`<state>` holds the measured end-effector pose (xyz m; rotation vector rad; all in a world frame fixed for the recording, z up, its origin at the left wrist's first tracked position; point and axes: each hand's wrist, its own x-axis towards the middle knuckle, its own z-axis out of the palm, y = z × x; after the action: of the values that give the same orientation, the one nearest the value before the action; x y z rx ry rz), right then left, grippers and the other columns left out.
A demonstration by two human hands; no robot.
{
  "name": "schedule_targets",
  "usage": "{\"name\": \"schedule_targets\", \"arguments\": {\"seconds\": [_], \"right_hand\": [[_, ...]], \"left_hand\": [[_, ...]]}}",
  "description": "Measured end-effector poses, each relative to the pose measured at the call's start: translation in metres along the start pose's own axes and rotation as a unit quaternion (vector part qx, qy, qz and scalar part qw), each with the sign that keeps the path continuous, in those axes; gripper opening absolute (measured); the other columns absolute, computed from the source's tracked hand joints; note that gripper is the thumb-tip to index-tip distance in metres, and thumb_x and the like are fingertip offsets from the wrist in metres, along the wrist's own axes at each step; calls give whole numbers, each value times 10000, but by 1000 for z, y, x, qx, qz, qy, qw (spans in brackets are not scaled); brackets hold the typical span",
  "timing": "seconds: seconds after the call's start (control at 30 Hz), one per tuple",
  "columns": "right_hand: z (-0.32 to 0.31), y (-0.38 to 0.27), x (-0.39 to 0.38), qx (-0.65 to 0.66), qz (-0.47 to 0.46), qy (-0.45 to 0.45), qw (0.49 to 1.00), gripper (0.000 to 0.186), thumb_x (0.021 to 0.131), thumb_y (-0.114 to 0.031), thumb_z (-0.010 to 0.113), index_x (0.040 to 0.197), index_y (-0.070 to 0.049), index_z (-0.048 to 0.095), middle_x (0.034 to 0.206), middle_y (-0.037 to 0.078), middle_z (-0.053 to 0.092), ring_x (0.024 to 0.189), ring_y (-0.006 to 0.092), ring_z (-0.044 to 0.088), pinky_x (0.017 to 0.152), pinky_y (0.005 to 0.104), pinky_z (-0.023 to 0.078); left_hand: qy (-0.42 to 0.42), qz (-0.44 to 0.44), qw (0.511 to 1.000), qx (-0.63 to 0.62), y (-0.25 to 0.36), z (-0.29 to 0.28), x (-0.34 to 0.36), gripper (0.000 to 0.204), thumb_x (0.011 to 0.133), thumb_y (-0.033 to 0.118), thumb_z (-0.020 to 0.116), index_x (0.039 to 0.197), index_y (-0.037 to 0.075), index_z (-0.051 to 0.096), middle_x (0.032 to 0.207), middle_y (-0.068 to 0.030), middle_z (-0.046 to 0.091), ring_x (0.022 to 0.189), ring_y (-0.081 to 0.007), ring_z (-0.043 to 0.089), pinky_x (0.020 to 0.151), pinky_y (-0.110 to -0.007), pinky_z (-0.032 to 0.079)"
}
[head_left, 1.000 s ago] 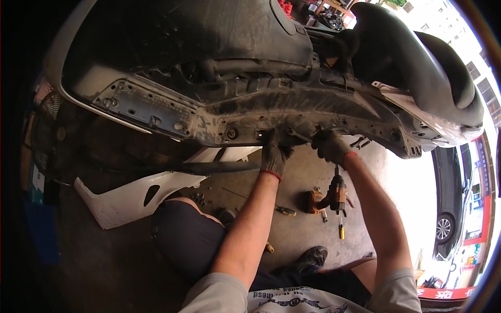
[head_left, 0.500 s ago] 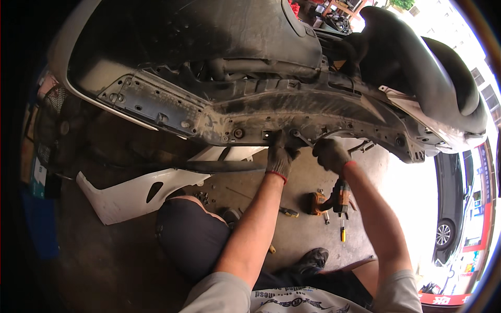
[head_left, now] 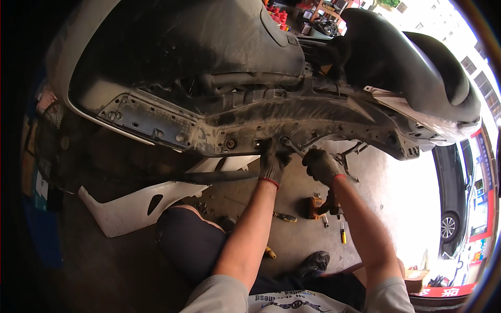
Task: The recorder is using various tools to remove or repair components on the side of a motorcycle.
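Note:
Both my hands wear grey work gloves with red cuffs. My right hand (head_left: 322, 166) is closed round the handle of a wrench (head_left: 295, 148), whose far end sits at a round fastener on the dirty metal flange (head_left: 245, 140) of a car body. Just left of it, my left hand (head_left: 271, 166) reaches up to the same flange, fingers curled against its lower edge. What those fingers hold, if anything, is hidden.
On the floor below lie an orange-and-black power drill (head_left: 316, 207), partly behind my right forearm, a yellow-handled screwdriver (head_left: 343, 235) and small loose hardware. A white body panel (head_left: 130, 211) lies to the left. A dark car (head_left: 450, 198) stands outside at right.
My right hand has shifted slightly left and down, and more of the wrench shows, now tilted more steeply. My left hand stays by the flange. The whole view has shifted a little.

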<state>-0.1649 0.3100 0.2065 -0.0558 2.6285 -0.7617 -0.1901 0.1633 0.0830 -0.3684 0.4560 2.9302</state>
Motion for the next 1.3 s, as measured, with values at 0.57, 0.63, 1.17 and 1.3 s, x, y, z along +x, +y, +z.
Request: {"name": "schedule_targets", "arguments": {"seconds": [0.57, 0.63, 1.17, 1.3], "right_hand": [[-54, 19, 74, -328, -109, 85, 934, 236, 799, -278, 614, 932, -117, 724, 945, 125, 702, 820, 288, 670, 741, 398, 520], [-31, -39, 48, -328, -148, 110, 926, 265, 826, -280, 569, 958, -102, 713, 979, 131, 700, 898, 300, 679, 776, 404, 533], [60, -35, -25, 113, 20, 192, 975, 421, 896, -342, 497, 1209, -85, 612, 1169, 128, 653, 1038, 270, 657, 823, 429, 537], [46, -29, -40, 124, 30, 143, 981, 418, 884, -316, 522, 1206, -64, 608, 1153, 140, 654, 999, 275, 670, 774, 421, 551]], "left_hand": [[-195, 12, 981, 5, 4, 38, -8, 432, 977, 266, 420, 1330, 28, 491, 1346, -154, 527, 1248, -277, 504, 1050, -426, 428], [-209, -5, 978, -19, 44, -2, -6, 439, 974, 274, 415, 1330, 28, 488, 1323, -151, 548, 1190, -280, 554, 897, -326, 538], [-379, 4, 864, 332, 8, 63, -23, 520, 999, 263, 304, 1462, 28, 283, 1513, -115, 310, 1365, -258, 351, 1167, -390, 216], [-311, -54, 884, 346, 14, 35, -4, 552, 987, 353, 333, 1439, 37, 348, 1476, -106, 377, 1334, -259, 392, 1132, -380, 275]]}}
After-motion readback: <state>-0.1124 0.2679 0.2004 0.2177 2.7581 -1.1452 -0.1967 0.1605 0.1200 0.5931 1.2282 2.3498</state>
